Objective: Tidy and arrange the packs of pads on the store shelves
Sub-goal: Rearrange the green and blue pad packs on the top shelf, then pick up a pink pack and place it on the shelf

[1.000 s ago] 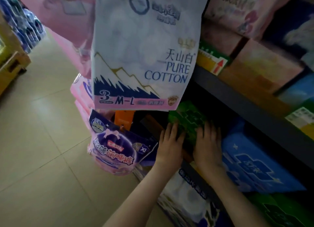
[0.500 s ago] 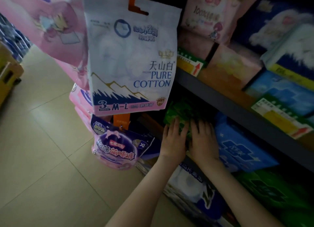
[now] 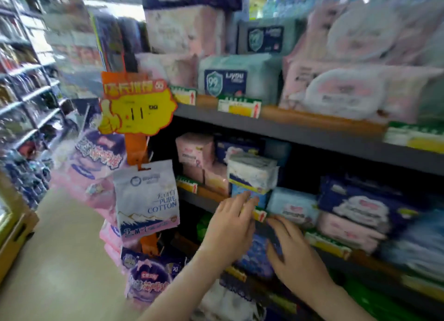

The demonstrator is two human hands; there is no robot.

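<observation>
Left hand (image 3: 230, 227) reaches flat toward the middle shelf (image 3: 201, 200) in a store aisle, fingers straight and close together, gripping nothing. Its fingertips lie at the shelf's front edge, though motion blur hides whether they touch it. Right hand (image 3: 296, 258) is just beside it, lower and nearer the camera, fingers straight and slightly spread, pointing up toward the same edge and also holding nothing; contact cannot be told.

A yellow price tag (image 3: 260, 215) with a red arrow sits between the two sets of fingertips. Directly above the left fingertips, a white-and-blue pack (image 3: 252, 172) lies tilted on top of a blue pack (image 3: 247, 193). Above the right hand a light blue pack (image 3: 292, 205) lies on the shelf, with a dark blue pack (image 3: 360, 203) farther to that hand's right, stacked over a pink pack (image 3: 348, 231). Up and to the left of the left hand stand pale pink packs (image 3: 194, 152). Between and below the two hands, on the shelf beneath, a blue patterned pack (image 3: 254, 255) shows.

Left of the left hand, a white "PURE COTTON" bag (image 3: 146, 198) hangs on an orange strip (image 3: 135, 150), with a purple pack (image 3: 149, 279) beneath it and a yellow price sign (image 3: 137, 109) above.
</observation>
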